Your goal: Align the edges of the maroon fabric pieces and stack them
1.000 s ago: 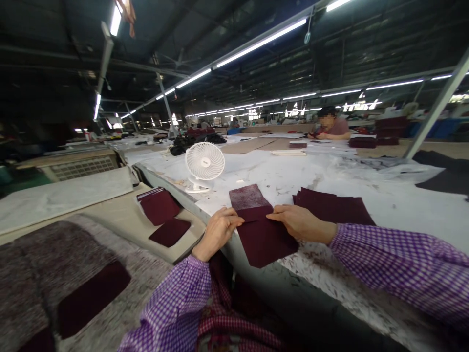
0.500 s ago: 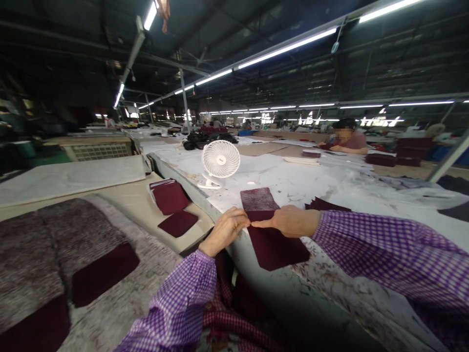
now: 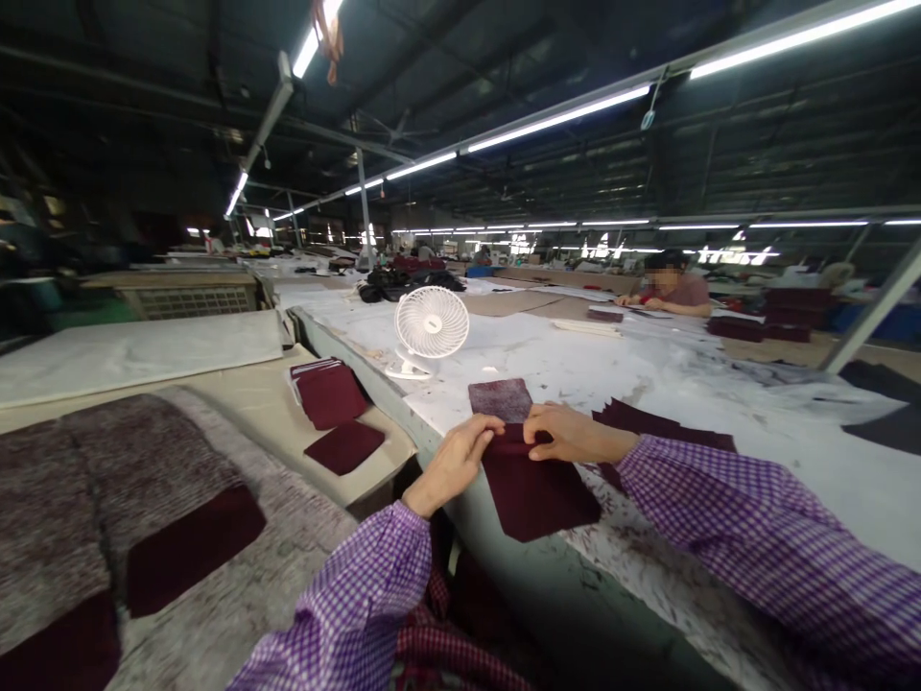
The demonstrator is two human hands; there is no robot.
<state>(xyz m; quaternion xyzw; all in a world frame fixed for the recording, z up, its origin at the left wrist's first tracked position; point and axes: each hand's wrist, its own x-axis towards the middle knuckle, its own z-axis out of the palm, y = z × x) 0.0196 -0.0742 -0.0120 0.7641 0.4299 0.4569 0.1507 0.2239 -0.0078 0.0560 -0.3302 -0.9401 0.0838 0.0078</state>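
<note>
"How do we see the cloth [image 3: 543, 494] lying?"

"It sits at the near edge of the surface [image 3: 561, 369], its long axis running from far left to near right. The speckled end [image 3: 500, 395] points away from us, towards the fan [image 3: 432, 323], and the plain end overhangs the edge."

"What do we find changed from half a second ago?"

"Then we had the right forefinger stretched straight along the crease, almost meeting the left fingertips. Now those fingers are curled, a raised fold shows, and the left fingertips reach a little further in over it."

"And our hands?"

"The left hand [image 3: 459, 461] pinches the fold between thumb and fingertips at its left side. The right hand [image 3: 576, 434] grips it just opposite, thumb and bent fingers drawn close; a narrow gap parts the two."
</note>
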